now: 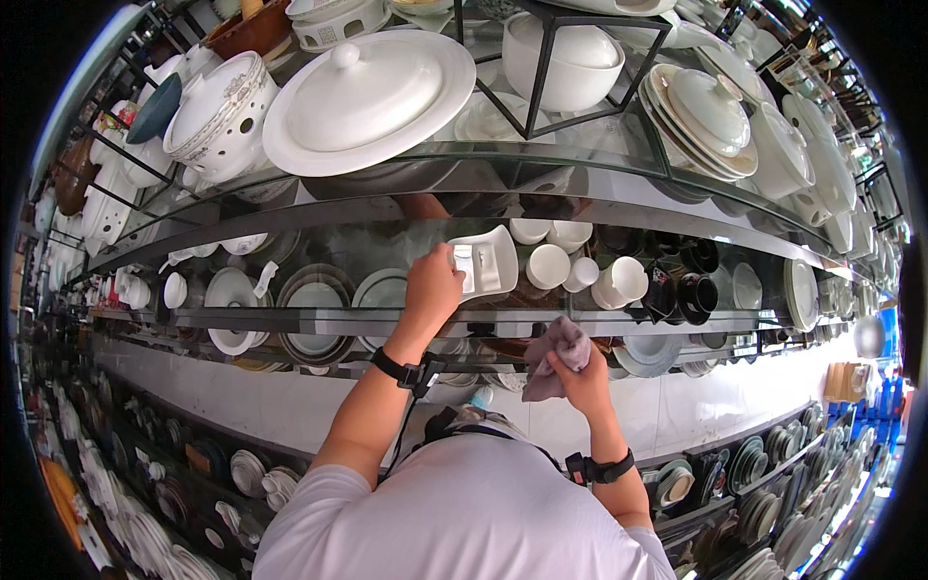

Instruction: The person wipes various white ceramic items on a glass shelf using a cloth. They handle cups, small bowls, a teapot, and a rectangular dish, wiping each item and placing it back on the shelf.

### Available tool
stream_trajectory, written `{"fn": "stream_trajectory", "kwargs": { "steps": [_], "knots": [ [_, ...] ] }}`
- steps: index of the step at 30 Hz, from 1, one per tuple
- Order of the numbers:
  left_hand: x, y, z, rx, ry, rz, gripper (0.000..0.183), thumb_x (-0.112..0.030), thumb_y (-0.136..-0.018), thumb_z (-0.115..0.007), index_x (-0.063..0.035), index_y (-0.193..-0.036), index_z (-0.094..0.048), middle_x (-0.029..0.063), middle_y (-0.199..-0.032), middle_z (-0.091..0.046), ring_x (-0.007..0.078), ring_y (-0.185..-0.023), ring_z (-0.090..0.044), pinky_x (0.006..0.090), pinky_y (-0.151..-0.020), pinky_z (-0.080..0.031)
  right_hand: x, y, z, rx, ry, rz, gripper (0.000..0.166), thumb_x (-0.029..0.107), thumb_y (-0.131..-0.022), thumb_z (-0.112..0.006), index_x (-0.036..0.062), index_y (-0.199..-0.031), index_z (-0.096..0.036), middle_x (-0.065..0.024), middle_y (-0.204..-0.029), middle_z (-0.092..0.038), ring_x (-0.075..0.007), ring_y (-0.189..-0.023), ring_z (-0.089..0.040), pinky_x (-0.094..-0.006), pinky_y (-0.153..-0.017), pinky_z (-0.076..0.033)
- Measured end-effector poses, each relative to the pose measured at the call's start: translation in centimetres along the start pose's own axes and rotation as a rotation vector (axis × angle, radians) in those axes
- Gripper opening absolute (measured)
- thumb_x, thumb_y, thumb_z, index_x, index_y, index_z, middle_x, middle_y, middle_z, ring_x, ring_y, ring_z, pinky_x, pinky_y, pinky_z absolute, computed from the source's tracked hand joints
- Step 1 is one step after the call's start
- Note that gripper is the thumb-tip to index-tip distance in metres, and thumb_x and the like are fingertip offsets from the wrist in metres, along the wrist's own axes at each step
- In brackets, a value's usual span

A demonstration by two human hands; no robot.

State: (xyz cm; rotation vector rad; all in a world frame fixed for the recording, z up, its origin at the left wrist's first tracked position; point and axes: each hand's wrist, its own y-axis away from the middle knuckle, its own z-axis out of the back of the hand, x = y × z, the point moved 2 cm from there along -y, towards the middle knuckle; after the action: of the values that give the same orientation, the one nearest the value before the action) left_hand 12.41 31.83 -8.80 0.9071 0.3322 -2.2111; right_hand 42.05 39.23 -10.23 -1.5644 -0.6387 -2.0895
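My left hand (437, 283) is at a white ceramic divided dish (500, 257) on the glass shelf, its fingers closed at the dish's left end around a small white piece (464, 267); whether that piece is separate from the dish I cannot tell. A crumpled greyish-purple cloth (554, 359) is gripped in my right hand (583, 377), in front of the shelf's edge. White cups (549, 266) stand just right of the dish. Left of my left hand, round plates (315, 297) show at and below the glass.
Above, a glass shelf carries a large oval lidded platter (370, 101), a lidded pot (221, 116) and a black metal stand (540, 80) near a white bowl. Black cups (696, 297) stand at the right. Metal-trimmed shelf edges (290, 319) run across; more dishware lies behind me.
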Motion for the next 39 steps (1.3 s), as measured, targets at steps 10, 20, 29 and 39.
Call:
{"fn": "stream_trajectory", "kwargs": {
  "steps": [10, 20, 29, 39],
  "knots": [
    [0.0, -1.3, -0.7, 0.019, -0.32, 0.009, 0.022, -0.024, -0.083, -0.081, -0.0035, -0.089, -0.077, 0.0199, -0.089, -0.075, 0.0407, -0.088, -0.073, 0.0497, -0.076, -0.058, -0.4, 1.0, 1.0, 0.008, 0.023, -0.074, 0.043, 0.016, -0.09, -0.082, -0.0017, -0.126, -0.066, -0.0119, -0.111, -0.076, -0.0178, -0.102, -0.07, -0.0336, -0.092, -0.054],
    [0.7, 1.0, 1.1, -0.054, -0.149, 0.021, 0.022, -0.029, -0.088, -0.076, -0.0077, -0.096, -0.074, 0.0149, -0.096, -0.076, 0.0368, -0.091, -0.073, 0.0487, -0.075, -0.058, -0.9, 0.2, 0.1, -0.009, -0.059, -0.017, 0.044, 0.009, -0.087, -0.081, -0.0025, -0.127, -0.066, -0.0106, -0.118, -0.074, -0.0164, -0.107, -0.068, -0.0327, -0.097, -0.052],
    [10.0, 4.5, 8.3, -0.211, -0.209, 0.093, 0.02, -0.022, -0.091, -0.072, -0.008, -0.105, -0.069, 0.0111, -0.096, -0.074, 0.0354, -0.09, -0.071, 0.0475, -0.075, -0.056, 1.9, -0.8, -3.6, 0.146, -0.087, -0.023, 0.06, -0.004, -0.073, -0.065, -0.0002, -0.132, -0.056, -0.0086, -0.12, -0.066, -0.018, -0.111, -0.062, -0.0334, -0.101, -0.049],
    [22.4, 6.2, 17.7, -0.269, -0.421, 0.22, 0.033, -0.03, -0.092, -0.076, -0.0082, -0.115, -0.068, 0.014, -0.119, -0.064, 0.0364, -0.107, -0.065, 0.0518, -0.081, -0.057, 3.7, -0.6, -13.5, 0.195, -0.33, 0.009, 0.069, -0.005, -0.07, -0.058, -0.0058, -0.138, -0.05, -0.0125, -0.131, -0.061, -0.0218, -0.123, -0.058, -0.0359, -0.108, -0.044]
  ]
}}
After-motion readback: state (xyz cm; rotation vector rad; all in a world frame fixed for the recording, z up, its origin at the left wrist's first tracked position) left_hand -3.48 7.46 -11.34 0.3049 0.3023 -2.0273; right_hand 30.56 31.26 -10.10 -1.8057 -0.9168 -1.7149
